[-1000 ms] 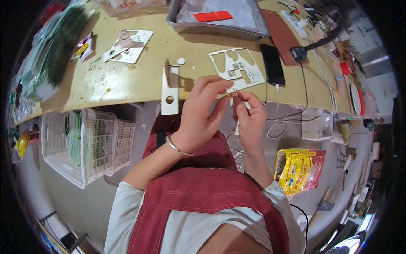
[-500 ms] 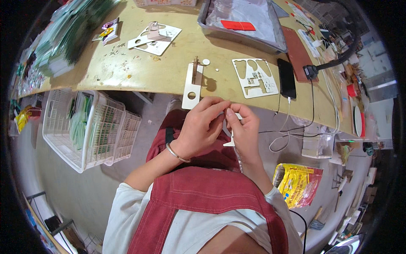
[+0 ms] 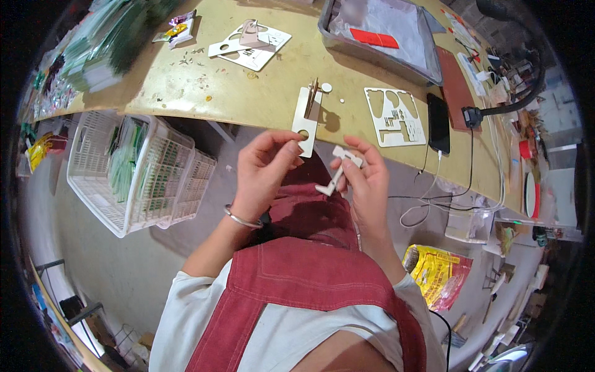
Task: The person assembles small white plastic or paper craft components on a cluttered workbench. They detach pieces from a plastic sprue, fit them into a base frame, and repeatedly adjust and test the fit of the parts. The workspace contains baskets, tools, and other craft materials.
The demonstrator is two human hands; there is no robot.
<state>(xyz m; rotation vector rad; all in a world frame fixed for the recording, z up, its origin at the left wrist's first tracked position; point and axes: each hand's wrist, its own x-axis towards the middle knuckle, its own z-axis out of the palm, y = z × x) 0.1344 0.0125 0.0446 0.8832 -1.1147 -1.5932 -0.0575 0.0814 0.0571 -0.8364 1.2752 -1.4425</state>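
My right hand [image 3: 369, 183] grips a small white assembled cut-out piece [image 3: 338, 175], with a long stem ending in a foot-like bend, between thumb and fingers. My left hand [image 3: 263, 167] is apart from it, thumb and fingertips pinched together; whatever lies between them is too small to make out. Just beyond those fingertips, a white strip with a round hole [image 3: 308, 141] juts over the table's near edge. Thin brown upright pieces [image 3: 312, 102] stand on the strip. Beside them lies a white disc [image 3: 326, 87], with a smaller dot-like disc [image 3: 341, 100] nearby.
A punched white sheet [image 3: 375, 102] and a black phone [image 3: 438, 124] on a cable lie to the right on the table [image 3: 248, 102]. Farther off are a grey tray [image 3: 378, 54] and more white cut-outs [image 3: 266, 56]. White baskets [image 3: 96, 197] stand at left below.
My hands have parted: the left has drawn left, while the right holds the white piece, now in fuller view. The camera view has shifted, so the table things appear farther right.
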